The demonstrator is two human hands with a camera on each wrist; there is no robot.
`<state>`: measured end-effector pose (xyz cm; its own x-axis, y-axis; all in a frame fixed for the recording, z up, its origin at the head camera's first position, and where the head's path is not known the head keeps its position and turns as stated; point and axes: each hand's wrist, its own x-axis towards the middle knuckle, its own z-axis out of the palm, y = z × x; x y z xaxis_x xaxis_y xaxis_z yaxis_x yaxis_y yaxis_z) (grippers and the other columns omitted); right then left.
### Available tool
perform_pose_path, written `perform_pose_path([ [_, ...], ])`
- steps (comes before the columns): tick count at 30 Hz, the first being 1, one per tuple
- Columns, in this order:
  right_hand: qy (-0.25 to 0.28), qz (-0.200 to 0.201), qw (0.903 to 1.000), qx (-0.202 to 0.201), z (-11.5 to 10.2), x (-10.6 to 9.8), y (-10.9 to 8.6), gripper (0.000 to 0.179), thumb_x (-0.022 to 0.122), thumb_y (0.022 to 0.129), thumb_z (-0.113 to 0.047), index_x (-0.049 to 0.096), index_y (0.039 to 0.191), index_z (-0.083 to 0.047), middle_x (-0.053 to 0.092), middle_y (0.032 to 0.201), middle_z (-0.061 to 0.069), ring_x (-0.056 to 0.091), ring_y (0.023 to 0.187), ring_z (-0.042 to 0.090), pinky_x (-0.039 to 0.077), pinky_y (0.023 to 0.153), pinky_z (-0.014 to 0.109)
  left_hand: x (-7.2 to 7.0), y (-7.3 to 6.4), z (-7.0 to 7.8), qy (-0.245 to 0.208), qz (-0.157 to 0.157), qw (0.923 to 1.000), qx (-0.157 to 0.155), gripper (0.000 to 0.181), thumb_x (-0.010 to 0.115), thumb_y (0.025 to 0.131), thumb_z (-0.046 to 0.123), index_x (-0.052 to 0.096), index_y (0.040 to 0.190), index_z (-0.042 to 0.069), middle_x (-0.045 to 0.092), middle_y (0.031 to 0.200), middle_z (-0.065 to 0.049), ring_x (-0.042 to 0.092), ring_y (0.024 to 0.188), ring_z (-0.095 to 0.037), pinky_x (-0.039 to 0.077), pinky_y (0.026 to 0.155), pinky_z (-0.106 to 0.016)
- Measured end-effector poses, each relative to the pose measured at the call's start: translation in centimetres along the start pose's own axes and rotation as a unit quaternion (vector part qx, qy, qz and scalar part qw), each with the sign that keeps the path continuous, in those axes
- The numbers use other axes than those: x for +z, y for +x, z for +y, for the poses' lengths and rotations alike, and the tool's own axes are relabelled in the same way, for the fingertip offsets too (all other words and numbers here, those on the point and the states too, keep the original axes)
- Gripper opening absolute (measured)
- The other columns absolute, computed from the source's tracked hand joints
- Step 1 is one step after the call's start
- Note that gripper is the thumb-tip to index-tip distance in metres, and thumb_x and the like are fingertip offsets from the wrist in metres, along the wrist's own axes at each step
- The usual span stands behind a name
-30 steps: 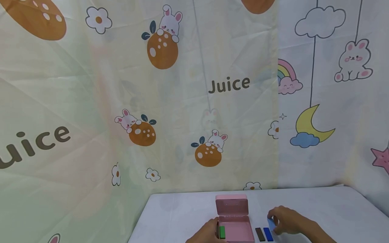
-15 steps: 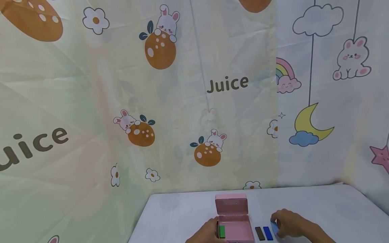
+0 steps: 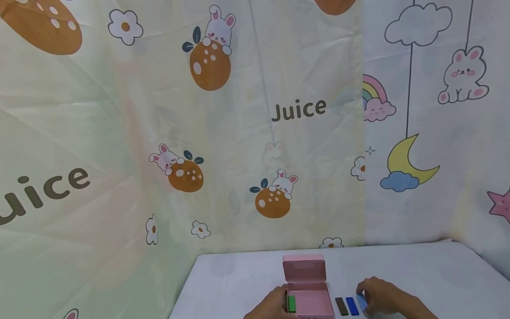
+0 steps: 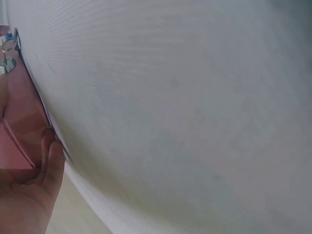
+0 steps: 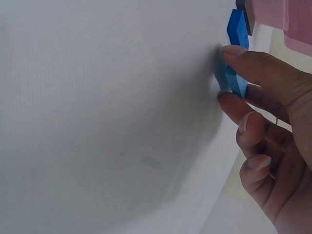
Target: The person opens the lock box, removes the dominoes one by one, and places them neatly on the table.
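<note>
My left hand (image 3: 270, 305) grips the left side of an open pink hinged box (image 3: 312, 302); in the left wrist view its fingers (image 4: 54, 158) lie along the box's wall. Inside the box, by that wall, stands a green block (image 3: 292, 304). To the right of the box, my right hand (image 3: 383, 296) pinches a light blue block (image 3: 361, 303) at the table surface. The right wrist view has thumb and a finger at the ends of this light blue block (image 5: 236, 84). A dark blue block (image 3: 352, 306) and a dark brown block (image 3: 341, 306) lie beside it.
The box's lid (image 3: 304, 269) stands raised at its back. A white-covered table (image 3: 235, 279) carries everything. Behind it hangs a printed curtain (image 3: 235, 133) with rabbits and oranges. A metal clasp (image 4: 7, 64) shows on the box in the left wrist view.
The right hand has moved slightly right and downward with the light blue block, which was tilted and is now lower, in line with the other blocks. The left hand stays at the box.
</note>
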<state>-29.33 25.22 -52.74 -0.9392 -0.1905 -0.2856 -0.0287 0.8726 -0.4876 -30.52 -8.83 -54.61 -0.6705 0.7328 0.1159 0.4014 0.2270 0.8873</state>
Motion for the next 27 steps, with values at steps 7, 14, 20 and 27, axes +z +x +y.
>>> perform_pose_path([
  [7,-0.003,0.006,1.0000,0.000,-0.09,-0.07,-0.06,0.045,0.086,0.064,-0.025,0.066,0.101,-0.010,0.056,0.077,0.002,0.053,0.072,0.019,0.050,0.075,0.048,-0.19,0.02,0.07,0.021,0.009,0.9997,-0.006,0.069,0.081,0.074,0.021,0.045,0.133,0.012,0.061,0.116,0.001,0.062,0.099,-0.009,0.051,0.079,-0.023],
  [14,-0.006,0.001,1.0000,-0.002,-0.17,-0.27,-0.24,0.042,0.085,0.065,-0.023,0.067,0.101,-0.011,0.056,0.077,0.002,0.053,0.072,0.019,0.050,0.076,0.048,-0.14,0.05,-0.05,0.021,0.010,0.9997,-0.008,0.069,0.081,0.074,0.021,0.045,0.132,0.012,0.061,0.116,0.001,0.062,0.098,-0.008,0.051,0.079,-0.023],
  [20,-0.002,-0.003,1.0000,0.003,0.01,-0.23,-0.21,0.043,0.086,0.064,-0.022,0.066,0.101,-0.011,0.056,0.077,0.003,0.053,0.072,0.020,0.049,0.077,0.050,-0.17,0.04,-0.09,0.015,0.003,0.9998,-0.012,0.069,0.080,0.076,0.021,0.044,0.133,0.013,0.061,0.118,0.002,0.061,0.101,-0.008,0.050,0.080,-0.023],
  [27,0.003,-0.008,1.0000,0.000,0.29,-0.08,-0.02,0.044,0.086,0.064,-0.023,0.066,0.101,-0.010,0.057,0.077,0.003,0.054,0.073,0.021,0.048,0.078,0.052,0.01,-0.14,-0.08,0.008,0.011,0.9993,-0.035,0.067,0.080,0.076,0.022,0.045,0.133,0.016,0.061,0.116,0.005,0.061,0.098,-0.007,0.051,0.078,-0.023],
])
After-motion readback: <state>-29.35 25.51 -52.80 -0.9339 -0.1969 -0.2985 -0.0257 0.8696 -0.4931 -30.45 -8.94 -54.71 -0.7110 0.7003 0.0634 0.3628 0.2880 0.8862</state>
